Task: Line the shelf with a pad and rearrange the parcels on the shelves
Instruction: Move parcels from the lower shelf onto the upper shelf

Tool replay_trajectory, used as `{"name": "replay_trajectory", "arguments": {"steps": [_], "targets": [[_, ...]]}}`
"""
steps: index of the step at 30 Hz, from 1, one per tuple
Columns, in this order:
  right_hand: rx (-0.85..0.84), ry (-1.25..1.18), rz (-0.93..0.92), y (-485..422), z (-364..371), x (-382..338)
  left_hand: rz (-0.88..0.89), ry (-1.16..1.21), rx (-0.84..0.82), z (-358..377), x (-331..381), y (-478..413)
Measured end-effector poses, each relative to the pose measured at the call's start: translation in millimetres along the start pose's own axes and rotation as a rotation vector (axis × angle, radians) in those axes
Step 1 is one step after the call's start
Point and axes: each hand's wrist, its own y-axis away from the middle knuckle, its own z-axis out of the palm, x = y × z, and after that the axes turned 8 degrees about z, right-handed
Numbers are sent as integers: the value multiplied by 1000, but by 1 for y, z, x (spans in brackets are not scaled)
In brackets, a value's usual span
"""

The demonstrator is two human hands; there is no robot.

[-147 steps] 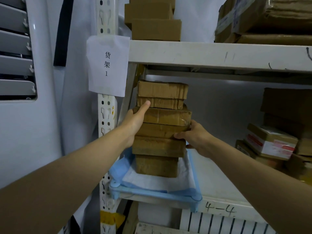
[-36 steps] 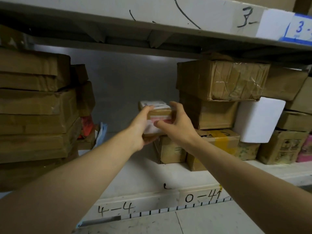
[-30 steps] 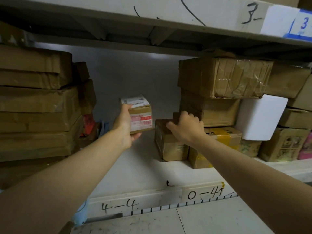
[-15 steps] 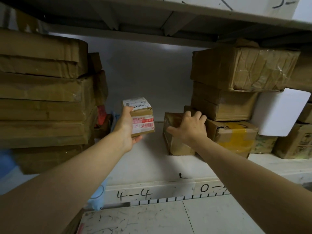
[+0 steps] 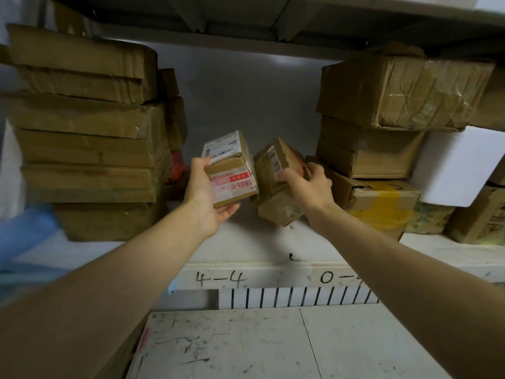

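Left hand [image 5: 205, 192] held the small labelled box [image 5: 232, 170], thumb on the near top edge and fingers curled under the base, box clear of the shelf [image 5: 246, 242] and roughly upright. Right hand [image 5: 308, 187] gripped the plain brown box [image 5: 276, 187] from its right side with fingers wrapped over the top. That box was tilted, barcode sticker facing up-left; couldn't tell if its lower corner touched the shelf board. The two boxes sat just beside each other in the open middle gap, contact between them unclear. Step looked like the rearranging part: both small parcels picked up out of the gap, not yet placed. The next move probably called for carrying them left toward the padded end, or stacking one on the other, while keeping the tilted box from slipping. The left stack [image 5: 87, 138] of flat cartons stood tall at the shelf's left end with the blue pad [image 5: 27, 236] showing under and beside it, blurred. The right stack [image 5: 382, 119] leaned a bit, resting on a yellow-taped box [image 5: 379, 203], with a white box [image 5: 459, 165] wedged beside it. Pulling parcels from near that stack's base could unsettle it.
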Motion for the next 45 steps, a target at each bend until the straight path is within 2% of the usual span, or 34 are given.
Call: {"name": "replay_trajectory", "arguments": {"steps": [5, 13, 16, 20, 25, 28, 30, 34, 38, 45], "targets": [[-119, -282, 92, 33, -23, 2, 77, 92, 46, -4, 6, 57], [-330, -331, -27, 108, -53, 36, 161, 125, 131, -33, -13, 159], [-422, -328, -63, 137, -58, 51, 162, 142, 85, -64, -17, 192], [-546, -241, -116, 165, -65, 74, 87, 107, -55, -121, -23, 230], [-707, -24, -158, 190, -75, 111, -128, 39, -168, -195, -48, 266], [-768, 117, -75, 196, -68, 136, -218, 3, -87, -218, -79, 276], [-767, 194, 8, 194, -56, 153, -281, -5, 41, -219, -99, 279], [-709, 191, 227, 182, -26, 184, -330, -66, 241, -223, -132, 267], [-671, 189, 402, 175, 11, 218, -370, -87, 356, -238, -161, 246], [-591, 261, 629, 160, 92, 280, -430, 49, 495, -283, -213, 199]]}}
